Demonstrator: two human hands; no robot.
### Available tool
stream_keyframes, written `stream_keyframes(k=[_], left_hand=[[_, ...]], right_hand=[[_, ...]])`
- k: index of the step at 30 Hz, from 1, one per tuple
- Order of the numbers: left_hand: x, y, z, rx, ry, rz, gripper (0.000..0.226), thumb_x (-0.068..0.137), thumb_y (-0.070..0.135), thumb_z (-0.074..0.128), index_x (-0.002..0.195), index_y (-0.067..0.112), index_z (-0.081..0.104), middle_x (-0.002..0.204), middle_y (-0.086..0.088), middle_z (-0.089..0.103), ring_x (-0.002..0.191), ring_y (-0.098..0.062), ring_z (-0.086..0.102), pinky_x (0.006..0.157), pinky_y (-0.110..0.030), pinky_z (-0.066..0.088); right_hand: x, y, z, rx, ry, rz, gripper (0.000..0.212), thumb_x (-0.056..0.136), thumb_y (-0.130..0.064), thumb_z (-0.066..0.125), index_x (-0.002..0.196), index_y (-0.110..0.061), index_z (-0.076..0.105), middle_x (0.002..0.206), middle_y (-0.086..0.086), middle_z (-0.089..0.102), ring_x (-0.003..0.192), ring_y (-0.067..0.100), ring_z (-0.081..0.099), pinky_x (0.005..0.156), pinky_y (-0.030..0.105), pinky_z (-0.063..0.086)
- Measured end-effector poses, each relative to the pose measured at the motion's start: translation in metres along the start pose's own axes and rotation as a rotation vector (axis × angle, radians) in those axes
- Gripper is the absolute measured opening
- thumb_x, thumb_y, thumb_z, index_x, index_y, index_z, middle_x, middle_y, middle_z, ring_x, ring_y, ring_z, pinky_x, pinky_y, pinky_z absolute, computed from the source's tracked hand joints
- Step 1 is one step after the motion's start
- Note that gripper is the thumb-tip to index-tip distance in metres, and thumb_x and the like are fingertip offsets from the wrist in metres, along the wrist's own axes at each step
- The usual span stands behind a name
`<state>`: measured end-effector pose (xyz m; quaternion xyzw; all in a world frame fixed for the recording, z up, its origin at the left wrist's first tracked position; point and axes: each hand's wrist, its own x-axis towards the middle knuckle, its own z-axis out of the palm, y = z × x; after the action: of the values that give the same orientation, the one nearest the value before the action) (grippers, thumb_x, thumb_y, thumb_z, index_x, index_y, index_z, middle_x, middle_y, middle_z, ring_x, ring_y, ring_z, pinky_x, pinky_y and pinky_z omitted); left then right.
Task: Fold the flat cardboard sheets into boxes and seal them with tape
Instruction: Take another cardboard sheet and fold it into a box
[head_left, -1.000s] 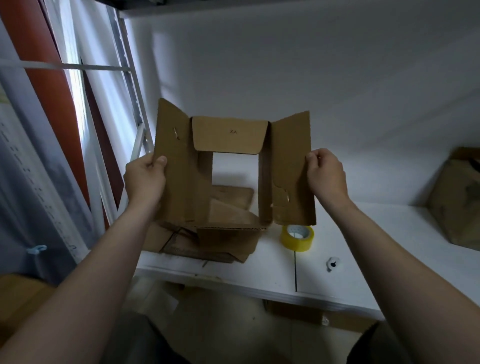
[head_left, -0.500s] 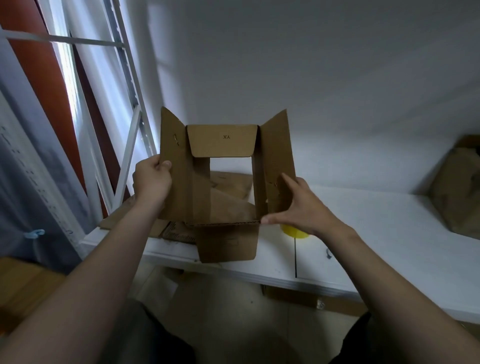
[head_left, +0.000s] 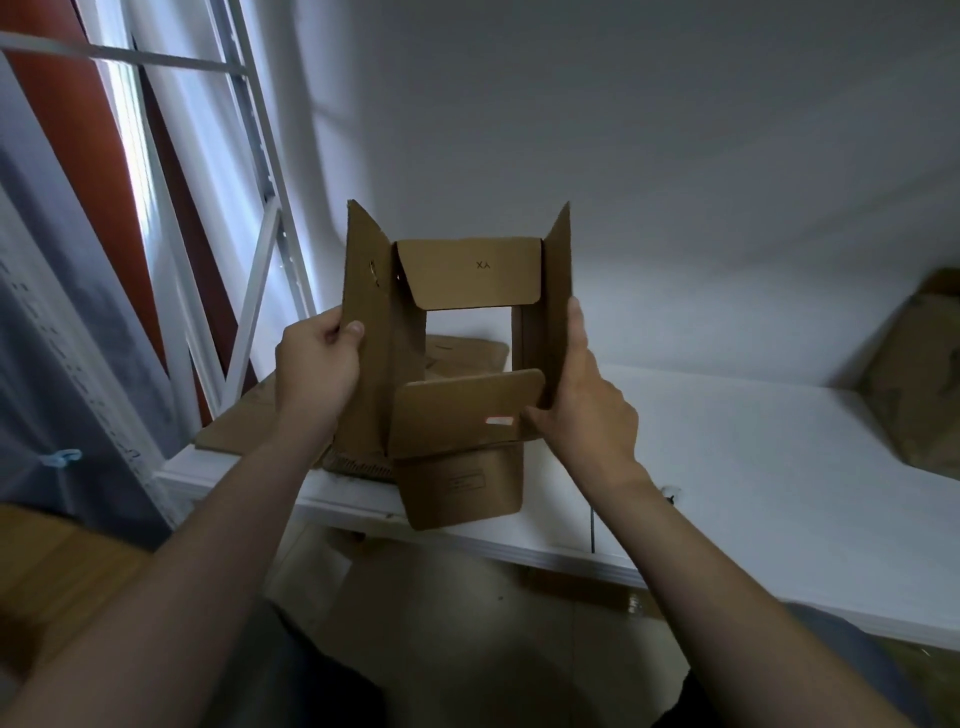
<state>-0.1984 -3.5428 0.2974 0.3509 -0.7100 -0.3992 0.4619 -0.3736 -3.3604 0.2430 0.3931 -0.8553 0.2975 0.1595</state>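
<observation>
Plain brown cardboard box (head_left: 462, 415) marked "XA" in black, above a white table (head_left: 753, 467).

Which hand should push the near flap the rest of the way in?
Probably the right hand: its thumb rests on the near flap, with fingers straight along the right flap. The left hand is busy gripping the left flap.
</observation>
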Motion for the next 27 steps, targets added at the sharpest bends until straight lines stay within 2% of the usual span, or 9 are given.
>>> stream_keyframes(k=[3, 6, 8, 10, 14, 17, 21, 24, 27], left_hand=[[-0.006, 0.0, 0.004, 0.047, 0.016, 0.071, 0.022, 0.102, 0.018, 0.056, 0.102, 0.027, 0.075, 0.074, 0.013, 0.062, 0.076, -0.013, 0.06, 0.088, -0.043, 0.055], [-0.012, 0.002, 0.007, 0.108, 0.011, 0.156, 0.025, 0.102, 0.017, 0.055, 0.118, 0.016, 0.074, 0.074, 0.015, 0.063, 0.072, -0.01, 0.06, 0.08, -0.036, 0.056], [-0.014, 0.002, 0.008, 0.116, 0.002, 0.172, 0.024, 0.101, 0.017, 0.055, 0.116, 0.014, 0.074, 0.081, 0.001, 0.07, 0.079, -0.018, 0.065, 0.081, -0.042, 0.058], [-0.014, 0.0, 0.008, 0.133, 0.003, 0.171, 0.026, 0.1, 0.02, 0.056, 0.118, 0.017, 0.074, 0.095, -0.005, 0.073, 0.088, -0.022, 0.066, 0.084, -0.046, 0.057], [-0.008, -0.005, 0.011, 0.065, -0.095, 0.048, 0.041, 0.089, 0.037, 0.062, 0.13, 0.037, 0.066, 0.107, 0.011, 0.074, 0.098, -0.011, 0.067, 0.091, -0.042, 0.057], [-0.007, -0.008, 0.016, 0.067, -0.301, 0.018, 0.062, 0.085, 0.058, 0.065, 0.143, 0.041, 0.054, 0.133, 0.011, 0.062, 0.123, -0.009, 0.057, 0.105, -0.038, 0.048], [-0.007, -0.033, 0.035, 0.133, -0.394, -0.012, 0.048, 0.104, 0.045, 0.045, 0.151, 0.034, 0.044, 0.15, 0.006, 0.044, 0.139, -0.011, 0.036, 0.103, -0.016, 0.025], [-0.002, -0.058, 0.04, 0.293, -0.387, 0.03, 0.054, 0.103, 0.033, 0.052, 0.155, 0.036, 0.035, 0.16, -0.007, 0.035, 0.145, -0.025, 0.034, 0.108, -0.024, 0.023], [0.005, -0.069, 0.043, 0.305, -0.347, 0.024, 0.064, 0.098, 0.029, 0.06, 0.154, 0.042, 0.031, 0.155, -0.008, 0.04, 0.138, -0.028, 0.042, 0.11, -0.036, 0.036]], right_hand=[[-0.001, -0.016, 0.018, 0.056, -0.079, -0.019, 0.131, 0.083, -0.04, 0.08, 0.152, -0.039, -0.031, 0.163, 0.008, 0.029, 0.113, 0.041, 0.061, 0.083, 0.057, 0.056], [0.006, -0.024, 0.037, 0.009, -0.203, 0.019, 0.109, 0.092, -0.049, 0.066, 0.155, -0.039, -0.023, 0.168, 0.01, -0.006, 0.141, 0.053, 0.028, 0.101, 0.072, 0.04], [0.011, -0.022, 0.049, 0.008, -0.292, 0.05, 0.102, 0.091, -0.06, 0.059, 0.154, -0.045, -0.019, 0.167, 0.006, -0.018, 0.147, 0.057, 0.006, 0.104, 0.077, 0.031], [0.015, -0.015, 0.057, 0.04, -0.341, 0.056, 0.096, 0.088, -0.07, 0.055, 0.153, -0.051, -0.013, 0.165, -0.001, -0.025, 0.147, 0.057, -0.002, 0.106, 0.077, 0.027], [0.019, -0.008, 0.063, 0.085, -0.285, -0.004, 0.095, 0.086, -0.067, 0.062, 0.156, -0.05, 0.001, 0.165, -0.003, -0.02, 0.141, 0.052, 0.019, 0.105, 0.061, 0.04], [0.023, -0.008, 0.065, 0.165, -0.281, -0.001, 0.095, 0.084, -0.061, 0.069, 0.156, -0.049, 0.008, 0.164, -0.006, -0.018, 0.135, 0.047, 0.026, 0.102, 0.056, 0.042], [0.024, -0.008, 0.067, 0.218, -0.306, -0.033, 0.09, 0.087, -0.053, 0.07, 0.157, -0.046, 0.014, 0.166, -0.008, -0.016, 0.135, 0.045, 0.027, 0.104, 0.054, 0.04], [0.025, -0.009, 0.069, 0.303, -0.304, -0.043, 0.074, 0.093, -0.044, 0.066, 0.156, -0.041, 0.028, 0.167, -0.01, -0.006, 0.138, 0.043, 0.028, 0.111, 0.047, 0.035], [0.028, -0.017, 0.069, 0.351, -0.31, -0.046, 0.066, 0.09, -0.058, 0.065, 0.149, -0.04, 0.041, 0.165, -0.013, 0.003, 0.142, 0.037, 0.022, 0.114, 0.048, 0.031]])
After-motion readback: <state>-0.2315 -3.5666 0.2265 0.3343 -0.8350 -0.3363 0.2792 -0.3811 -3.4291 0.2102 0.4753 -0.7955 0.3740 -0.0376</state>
